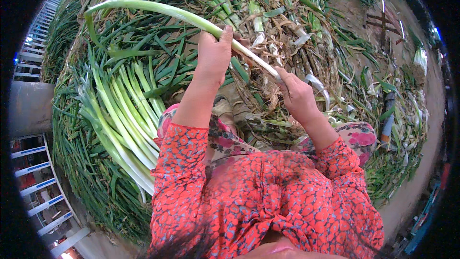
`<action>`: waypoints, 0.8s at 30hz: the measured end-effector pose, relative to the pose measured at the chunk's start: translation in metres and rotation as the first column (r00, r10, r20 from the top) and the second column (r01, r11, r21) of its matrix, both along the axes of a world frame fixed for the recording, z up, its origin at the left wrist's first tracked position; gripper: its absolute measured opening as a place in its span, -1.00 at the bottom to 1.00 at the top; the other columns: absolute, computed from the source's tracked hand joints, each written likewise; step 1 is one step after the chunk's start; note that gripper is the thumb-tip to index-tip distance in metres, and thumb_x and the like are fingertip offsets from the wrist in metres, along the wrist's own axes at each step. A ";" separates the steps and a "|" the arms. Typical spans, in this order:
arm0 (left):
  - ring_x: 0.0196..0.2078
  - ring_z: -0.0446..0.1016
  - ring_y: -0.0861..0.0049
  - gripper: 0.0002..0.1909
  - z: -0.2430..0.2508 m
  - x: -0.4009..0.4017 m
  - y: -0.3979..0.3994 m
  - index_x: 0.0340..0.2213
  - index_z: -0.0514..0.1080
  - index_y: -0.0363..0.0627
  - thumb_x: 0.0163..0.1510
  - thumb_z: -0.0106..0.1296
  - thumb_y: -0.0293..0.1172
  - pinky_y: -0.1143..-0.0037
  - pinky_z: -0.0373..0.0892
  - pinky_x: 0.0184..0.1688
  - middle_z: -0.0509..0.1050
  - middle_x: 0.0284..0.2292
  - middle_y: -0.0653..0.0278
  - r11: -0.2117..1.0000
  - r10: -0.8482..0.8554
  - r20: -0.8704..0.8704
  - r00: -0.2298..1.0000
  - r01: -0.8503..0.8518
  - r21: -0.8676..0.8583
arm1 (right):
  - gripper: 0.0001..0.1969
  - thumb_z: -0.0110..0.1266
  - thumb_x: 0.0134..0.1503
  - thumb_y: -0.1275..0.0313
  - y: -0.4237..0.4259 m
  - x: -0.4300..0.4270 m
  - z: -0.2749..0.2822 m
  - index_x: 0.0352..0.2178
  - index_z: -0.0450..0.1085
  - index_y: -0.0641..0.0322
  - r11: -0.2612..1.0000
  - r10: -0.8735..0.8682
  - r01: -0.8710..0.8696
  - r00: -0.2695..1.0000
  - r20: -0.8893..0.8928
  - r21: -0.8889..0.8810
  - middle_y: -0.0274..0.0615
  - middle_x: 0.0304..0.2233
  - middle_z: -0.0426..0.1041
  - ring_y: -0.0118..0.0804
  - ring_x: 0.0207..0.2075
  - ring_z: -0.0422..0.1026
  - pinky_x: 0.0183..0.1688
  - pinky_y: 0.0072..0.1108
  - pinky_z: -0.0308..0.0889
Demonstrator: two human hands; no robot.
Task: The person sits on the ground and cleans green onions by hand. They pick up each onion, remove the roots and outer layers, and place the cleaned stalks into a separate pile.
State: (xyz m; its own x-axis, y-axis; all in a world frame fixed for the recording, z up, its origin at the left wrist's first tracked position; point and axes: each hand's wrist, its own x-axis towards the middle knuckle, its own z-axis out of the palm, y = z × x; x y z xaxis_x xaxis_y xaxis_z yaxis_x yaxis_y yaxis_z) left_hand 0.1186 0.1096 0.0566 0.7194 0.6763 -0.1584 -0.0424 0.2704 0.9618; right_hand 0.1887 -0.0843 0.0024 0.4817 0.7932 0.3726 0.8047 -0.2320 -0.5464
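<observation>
A long green onion (169, 10) stretches across in front of me, its green leaf end bent down at the far left. My left hand (217, 48) is wrapped around its stalk, thumb on top. At the white lower end, my right hand (296, 93) pinches the stalk between thumb and fingers; whether that hand also holds a small tool is hidden. Stringy roots (272, 95) hang just left of my right hand. Beside my left arm lies a bundle of cleaned green onions (125, 115) with bare white and pale green stalks.
Untrimmed onions with dry brown outer leaves (287, 32) lie ahead. Heaped green leaves (97, 176) spread along the left. Peeled scraps (370, 90) litter the right, around a pipe-like object (388, 122). White metal railings (39, 187) stand at the far left.
</observation>
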 end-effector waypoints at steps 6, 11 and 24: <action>-0.57 0.44 0.42 -0.79 -0.005 0.003 -0.002 -0.44 0.18 -0.33 -0.01 -0.12 -0.38 0.55 0.39 -0.57 0.36 -0.55 0.16 0.988 0.132 -0.016 0.991 -0.131 0.078 | -0.55 -0.02 -0.11 0.46 0.005 -0.013 0.004 -0.12 0.15 0.22 0.999 -0.005 0.007 0.998 0.056 -0.034 -0.07 -0.42 0.34 -0.08 -0.49 0.35 -0.52 -0.44 0.28; -0.62 0.41 0.46 -0.75 -0.010 0.006 -0.003 -0.43 0.17 -0.29 -0.03 -0.07 -0.35 0.58 0.35 -0.60 0.33 -0.58 0.24 0.963 0.109 0.065 0.992 -0.121 0.242 | -0.61 -0.06 -0.07 0.39 0.008 -0.016 -0.006 -0.15 0.17 0.22 1.000 -0.002 0.002 0.993 -0.117 -0.004 -0.02 -0.47 0.35 -0.04 -0.51 0.35 -0.50 -0.45 0.27; -0.35 0.38 0.49 -0.56 0.003 0.006 -0.016 -0.21 0.12 -0.32 -0.12 0.02 -0.45 0.52 0.39 -0.35 0.34 -0.36 0.19 0.969 -0.246 0.146 0.958 0.238 0.067 | -0.76 -0.29 0.12 0.29 0.001 -0.004 -0.027 -0.39 0.20 0.27 0.960 -0.149 0.278 0.631 -0.762 0.042 -0.27 -0.61 0.35 -0.56 -0.62 0.33 -0.64 -0.75 0.20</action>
